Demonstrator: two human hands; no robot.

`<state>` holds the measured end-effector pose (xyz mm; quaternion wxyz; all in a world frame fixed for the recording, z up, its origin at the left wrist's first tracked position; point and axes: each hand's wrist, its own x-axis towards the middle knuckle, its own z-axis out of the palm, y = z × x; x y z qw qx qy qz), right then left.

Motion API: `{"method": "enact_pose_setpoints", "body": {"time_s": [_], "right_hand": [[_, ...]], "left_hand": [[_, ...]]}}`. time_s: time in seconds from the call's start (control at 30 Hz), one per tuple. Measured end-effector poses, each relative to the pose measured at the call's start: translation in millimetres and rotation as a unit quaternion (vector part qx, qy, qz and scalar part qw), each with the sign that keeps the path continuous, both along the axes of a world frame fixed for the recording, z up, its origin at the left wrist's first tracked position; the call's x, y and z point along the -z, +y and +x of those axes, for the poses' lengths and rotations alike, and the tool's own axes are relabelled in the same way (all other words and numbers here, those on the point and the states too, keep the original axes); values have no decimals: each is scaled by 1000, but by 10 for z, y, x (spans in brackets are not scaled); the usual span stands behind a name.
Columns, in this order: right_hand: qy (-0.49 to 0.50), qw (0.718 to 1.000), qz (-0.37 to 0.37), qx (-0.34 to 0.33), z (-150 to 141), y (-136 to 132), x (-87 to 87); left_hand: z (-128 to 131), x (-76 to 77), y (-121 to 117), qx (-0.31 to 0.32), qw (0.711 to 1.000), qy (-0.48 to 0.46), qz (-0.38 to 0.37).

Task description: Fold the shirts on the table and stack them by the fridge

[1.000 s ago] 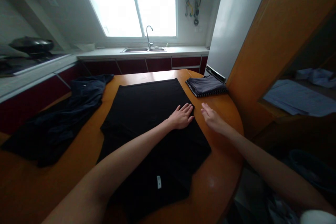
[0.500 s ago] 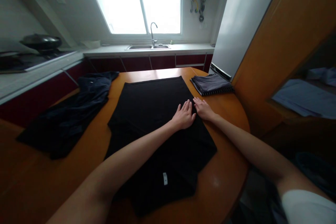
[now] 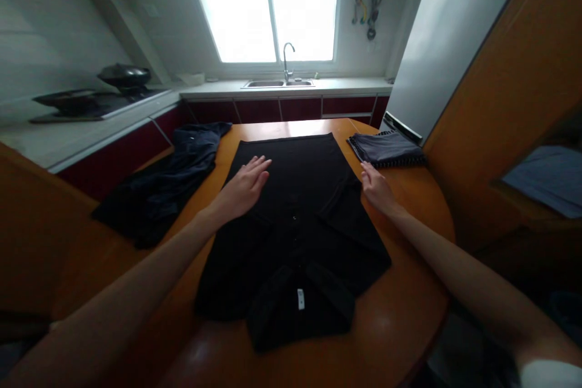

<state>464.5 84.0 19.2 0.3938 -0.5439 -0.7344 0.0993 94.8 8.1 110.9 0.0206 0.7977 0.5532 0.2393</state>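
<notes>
A black collared shirt [image 3: 291, 194] lies spread on the wooden table [image 3: 409, 309], its collar and white label towards me and its hem towards the window. The short sleeves lie flat at both sides. Over the shirt's left part is my left hand [image 3: 243, 188], fingers stretched out and holding nothing; whether it touches the cloth I cannot tell. At the shirt's right edge is my right hand [image 3: 377, 187], fingers extended and nothing in its grasp, close beside the sleeve.
Dark crumpled clothing [image 3: 170, 185] lies on the table's left. A folded grey and striped pile [image 3: 386, 149] sits at the far right by the fridge [image 3: 436, 36]. Beyond are a counter with a sink [image 3: 268, 83] and a stove with a wok [image 3: 125, 76].
My left hand has moved left from the shirt's right side to its left side. My right hand stays near the right edge. The view has shifted left.
</notes>
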Motion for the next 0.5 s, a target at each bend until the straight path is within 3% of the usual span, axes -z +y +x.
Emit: {"method": "enact_pose_setpoints", "body": {"time_s": [0.07, 0.2, 0.33, 0.5], "right_hand": [[-7, 999, 15, -33, -110, -134, -31], [-73, 993, -2, -88, -319, -313, -15], [-58, 996, -7, -70, -329, -288, 23], [-14, 998, 30, -45, -223, -214, 18]], "left_hand": [[-306, 21, -82, -38, 999, -36, 6], [-670, 230, -303, -86, 994, -68, -16], [-875, 379, -419, -124, 987, -103, -16], [-963, 379, -449, -135, 984, -116, -3]]}}
